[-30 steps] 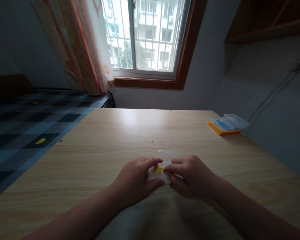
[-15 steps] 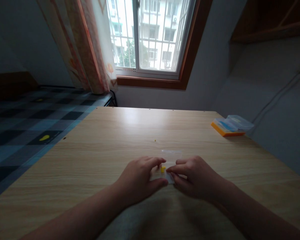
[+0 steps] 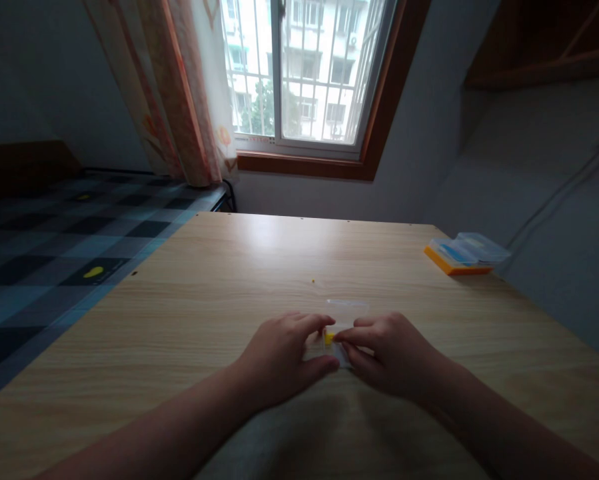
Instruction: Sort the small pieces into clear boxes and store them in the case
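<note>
A small clear plastic box with its lid raised at the back lies on the wooden table, partly hidden by both hands. My left hand curves round its left side, index finger at the far edge and thumb at the near edge. Inside the left part of the box sits a small yellow piece; its kind is too small to tell. My right hand reaches in from the right, fingers pinched together, the index fingertip against the yellow piece.
Beyond the box, a tiny yellowish bit lies on the table. At the back right edge stands an orange case with a clear lid and something blue inside. A bed with a checked cover adjoins the left side.
The view shifts slightly. My right index fingertip has moved a little left over the yellow piece and covers more of it. My left hand keeps its place at the box.
</note>
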The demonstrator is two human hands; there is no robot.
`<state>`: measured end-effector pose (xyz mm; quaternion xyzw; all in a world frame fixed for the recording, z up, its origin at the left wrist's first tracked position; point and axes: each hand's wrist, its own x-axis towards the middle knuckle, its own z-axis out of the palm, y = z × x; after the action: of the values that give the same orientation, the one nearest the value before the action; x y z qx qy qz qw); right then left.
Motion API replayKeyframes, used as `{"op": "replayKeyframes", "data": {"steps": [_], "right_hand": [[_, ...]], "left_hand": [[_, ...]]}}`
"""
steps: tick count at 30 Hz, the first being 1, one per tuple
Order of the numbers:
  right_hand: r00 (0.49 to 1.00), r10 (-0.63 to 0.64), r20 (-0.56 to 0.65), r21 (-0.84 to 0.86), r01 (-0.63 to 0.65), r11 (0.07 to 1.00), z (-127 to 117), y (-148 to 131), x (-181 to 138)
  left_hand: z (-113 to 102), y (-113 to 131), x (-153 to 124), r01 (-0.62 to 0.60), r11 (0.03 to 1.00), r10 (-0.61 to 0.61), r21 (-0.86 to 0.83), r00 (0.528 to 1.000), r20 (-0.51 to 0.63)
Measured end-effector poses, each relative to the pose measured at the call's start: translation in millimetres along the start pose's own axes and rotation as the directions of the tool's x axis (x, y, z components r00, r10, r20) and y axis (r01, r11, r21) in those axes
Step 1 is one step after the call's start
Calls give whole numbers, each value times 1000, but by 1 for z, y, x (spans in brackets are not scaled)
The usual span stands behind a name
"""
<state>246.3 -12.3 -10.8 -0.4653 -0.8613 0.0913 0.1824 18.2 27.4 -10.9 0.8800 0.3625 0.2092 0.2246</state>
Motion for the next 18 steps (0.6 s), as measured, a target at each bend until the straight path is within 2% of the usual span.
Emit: {"op": "replayKeyframes", "data": {"steps": [8, 13, 18], "right_hand": [[1000, -15, -15, 0, 15, 1000, -1, -4, 1], [999, -2, -42, 21, 3, 1000, -12, 2, -2], [999, 18, 33, 78, -20, 997, -30, 11, -9]], "left_hand": [[-1, 2, 0, 3, 1000, -3, 11, 1000, -1], [-1, 3, 0, 10, 1000, -10, 19, 1000, 4], [-1, 3, 0, 10, 999, -11, 30, 1000, 9]]}}
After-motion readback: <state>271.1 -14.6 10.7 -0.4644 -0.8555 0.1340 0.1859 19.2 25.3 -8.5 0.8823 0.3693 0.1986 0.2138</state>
